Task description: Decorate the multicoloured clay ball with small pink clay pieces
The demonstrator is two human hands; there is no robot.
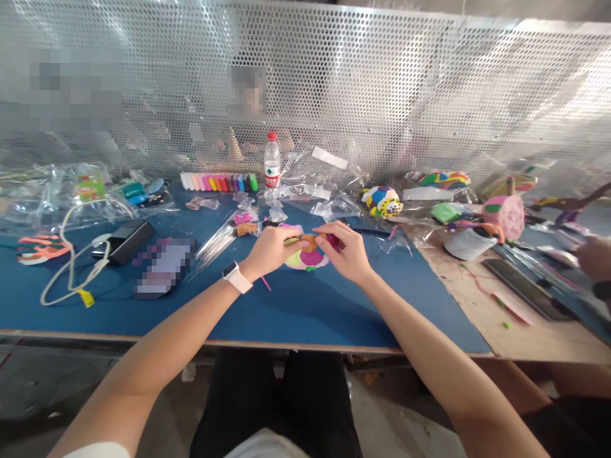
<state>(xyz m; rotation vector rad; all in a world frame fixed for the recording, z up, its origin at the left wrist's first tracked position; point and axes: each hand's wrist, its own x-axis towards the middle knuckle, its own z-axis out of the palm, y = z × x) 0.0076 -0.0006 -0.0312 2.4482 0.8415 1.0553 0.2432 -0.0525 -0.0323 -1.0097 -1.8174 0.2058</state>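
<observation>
Near the middle of the blue table, my left hand (273, 249) and my right hand (347, 252) meet, fingers closed. Between their fingertips is a small piece of orange modelling clay (312, 242), pinched from both sides. Right below it sits a rounded object patched with white, yellow, magenta and green clay (311, 259), partly hidden by my hands. A thin pink strip (266, 284) lies by my left wrist, which wears a white watch (237, 278). Lumps of orange clay (247, 228) and pink clay (242, 217) rest beyond my left hand.
Behind stand a water bottle (272, 166) and a row of coloured clay sticks (218, 182). Thin metallic sticks (217, 243), a phone (165, 267), a black box (125, 242) and a white cable (71, 254) lie left. A clay-covered turtle-like figure (382, 200) sits right, near another person's hand (594, 257).
</observation>
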